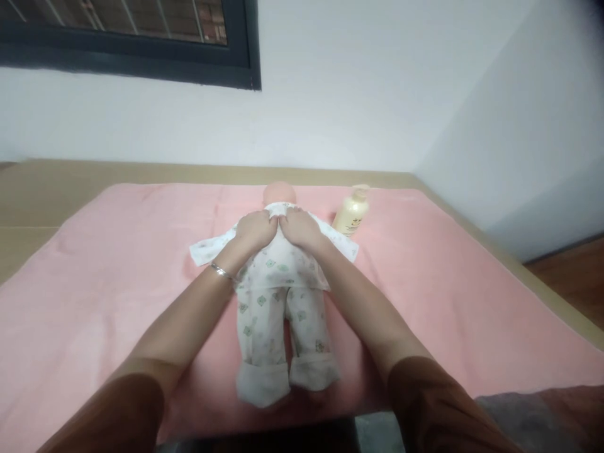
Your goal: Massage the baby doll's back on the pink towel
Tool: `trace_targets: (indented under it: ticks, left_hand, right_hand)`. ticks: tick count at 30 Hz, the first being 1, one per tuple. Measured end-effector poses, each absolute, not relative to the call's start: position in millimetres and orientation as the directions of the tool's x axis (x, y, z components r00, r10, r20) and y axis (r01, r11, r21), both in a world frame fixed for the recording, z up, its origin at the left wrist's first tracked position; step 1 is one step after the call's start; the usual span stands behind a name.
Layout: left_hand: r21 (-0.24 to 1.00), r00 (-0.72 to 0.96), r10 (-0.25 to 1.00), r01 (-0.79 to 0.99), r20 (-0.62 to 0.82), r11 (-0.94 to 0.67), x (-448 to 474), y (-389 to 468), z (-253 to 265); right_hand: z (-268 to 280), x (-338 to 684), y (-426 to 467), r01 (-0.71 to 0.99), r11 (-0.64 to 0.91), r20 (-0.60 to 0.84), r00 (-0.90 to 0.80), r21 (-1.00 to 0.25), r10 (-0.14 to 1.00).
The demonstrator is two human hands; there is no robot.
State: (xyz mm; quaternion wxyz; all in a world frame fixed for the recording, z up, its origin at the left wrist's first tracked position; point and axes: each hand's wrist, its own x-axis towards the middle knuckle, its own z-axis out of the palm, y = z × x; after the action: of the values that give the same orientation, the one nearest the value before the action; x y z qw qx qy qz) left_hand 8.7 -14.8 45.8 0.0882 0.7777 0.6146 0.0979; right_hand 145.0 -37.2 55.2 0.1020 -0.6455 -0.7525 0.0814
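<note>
A baby doll (283, 267) in a white top and trousers with a small green print lies lengthwise before me, its bald head (279, 191) pointing away. Its sleeves spread out to both sides and the trouser cuffs are turned up. My left hand (257, 229) rests flat on the left of the doll's upper body, with a silver bracelet at the wrist. On the right side of the upper body lies my right hand (301, 228), also flat. The two thumbs almost meet at the middle. My fingertips are partly hidden near the shoulders.
A pale yellow bottle (352, 215) stands to the right of the doll's head. Under everything spreads a pink cloth (155, 251), with a wooden edge (340, 174) behind it. A dark window frame (243, 56) is set in the white wall.
</note>
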Motion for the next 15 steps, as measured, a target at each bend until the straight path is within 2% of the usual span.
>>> trace_targets:
  ticks: [3, 7, 9, 15]
  left_hand:
    - [0.173, 0.201, 0.979, 0.963, 0.040, -0.204, 16, -26, 53]
    - [0.107, 0.236, 0.968, 0.964, 0.083, -0.244, 23, -38, 51]
    - [0.147, 0.256, 0.963, 0.953, 0.087, -0.266, 22, -37, 47]
    - [0.371, 0.245, 0.967, 0.894, 0.065, -0.251, 5, -7, 33]
  right_hand:
    - [53, 152, -28, 0.944, 0.082, 0.005, -0.085, -0.321, 0.996]
    - [49, 153, -23, 0.949, 0.064, 0.016, -0.062, -0.309, 0.998]
    - [49, 152, -25, 0.958, 0.085, 0.027, -0.080, -0.272, 0.996]
    - [58, 136, -52, 0.976, 0.177, 0.059, -0.171, -0.125, 0.983]
